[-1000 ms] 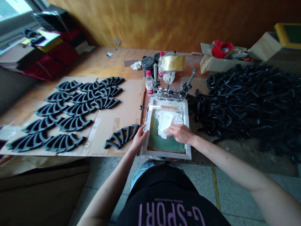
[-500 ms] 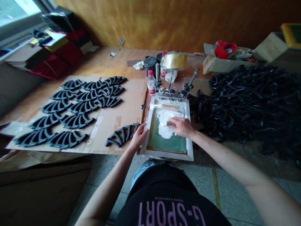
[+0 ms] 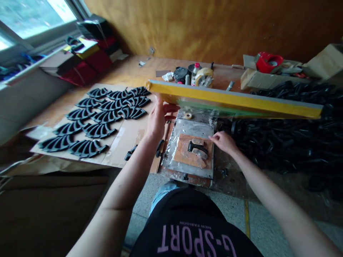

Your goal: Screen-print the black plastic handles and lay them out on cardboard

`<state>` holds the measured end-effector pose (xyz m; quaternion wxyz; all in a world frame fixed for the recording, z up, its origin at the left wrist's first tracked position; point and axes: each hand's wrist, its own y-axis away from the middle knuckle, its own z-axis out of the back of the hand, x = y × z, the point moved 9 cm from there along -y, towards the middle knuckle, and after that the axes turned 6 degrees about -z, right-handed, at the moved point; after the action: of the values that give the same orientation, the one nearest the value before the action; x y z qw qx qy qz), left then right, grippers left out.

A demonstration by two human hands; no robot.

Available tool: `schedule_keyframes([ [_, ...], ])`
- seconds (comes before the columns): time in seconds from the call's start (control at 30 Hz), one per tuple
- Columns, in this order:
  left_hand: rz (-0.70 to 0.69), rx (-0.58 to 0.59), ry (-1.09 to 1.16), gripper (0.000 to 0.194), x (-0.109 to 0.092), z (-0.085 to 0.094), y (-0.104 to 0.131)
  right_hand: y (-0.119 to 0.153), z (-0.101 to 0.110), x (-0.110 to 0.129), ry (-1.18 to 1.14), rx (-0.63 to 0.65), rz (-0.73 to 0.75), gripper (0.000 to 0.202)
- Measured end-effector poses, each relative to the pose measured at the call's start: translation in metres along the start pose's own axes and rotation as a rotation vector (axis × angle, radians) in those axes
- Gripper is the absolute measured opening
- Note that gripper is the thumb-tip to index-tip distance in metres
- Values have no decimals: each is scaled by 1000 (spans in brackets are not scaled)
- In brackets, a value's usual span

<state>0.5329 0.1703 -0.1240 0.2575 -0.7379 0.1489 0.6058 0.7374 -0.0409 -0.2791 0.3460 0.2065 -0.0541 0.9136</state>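
My left hand (image 3: 157, 119) is at the left end of the raised screen frame (image 3: 230, 97), its thumb against the frame's underside and its fingers reaching below it. The frame tilts up with its yellow-edged side toward me. Beneath it lies a metal base plate (image 3: 194, 125) with a brown board (image 3: 180, 151) on top. A curved black plastic handle (image 3: 198, 147) sits on that board between small clear pieces. My right hand (image 3: 224, 141) hovers by the plate's right edge, fingertips pinched together; whatever they hold, if anything, is too small to make out.
Rows of black handles (image 3: 102, 116) lie on cardboard (image 3: 123, 134) at the left. A large heap of black handles (image 3: 268, 150) fills the right side. Behind the frame stand a red-capped bottle (image 3: 196, 73) and a dark tub (image 3: 180, 74). A red tape dispenser (image 3: 268, 62) rests in an open box.
The screen frame has swung up from the base plate, uncovering the handle beneath. My left hand rose with its edge. My right hand left the white paste and moved right, without the squeegee.
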Motion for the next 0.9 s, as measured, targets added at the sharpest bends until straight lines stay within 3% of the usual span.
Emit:
schedule_keyframes([
  [0.07,7,-70,30,61,9,0,10,24,-37,31,133,82,111,32],
  [0.13,103,-76,32,62,35,1,42,38,-54,53,250,133,151,26],
  [0.27,674,198,0,67,122,-20,158,49,-54,86,279,213,143,29],
  [0.3,755,196,32,68,135,-21,181,53,-52,103,260,194,198,29],
  [0.37,750,38,90,64,148,-8,201,66,-51,147,208,135,378,27],
  [0.43,652,-170,64,57,150,30,200,85,-58,198,134,119,582,23],
  [0.53,597,-373,-106,48,149,117,193,93,-82,262,14,184,755,21],
  [0.63,686,-442,-471,49,153,216,194,64,-117,301,26,243,717,26],
  [0.7,783,-415,-685,54,163,265,194,38,-147,317,113,291,639,30],
  [0.77,867,-333,-773,58,178,294,190,21,-179,326,210,359,563,33],
  [0.9,927,-142,-929,59,199,323,153,10,-219,341,276,436,464,41],
])
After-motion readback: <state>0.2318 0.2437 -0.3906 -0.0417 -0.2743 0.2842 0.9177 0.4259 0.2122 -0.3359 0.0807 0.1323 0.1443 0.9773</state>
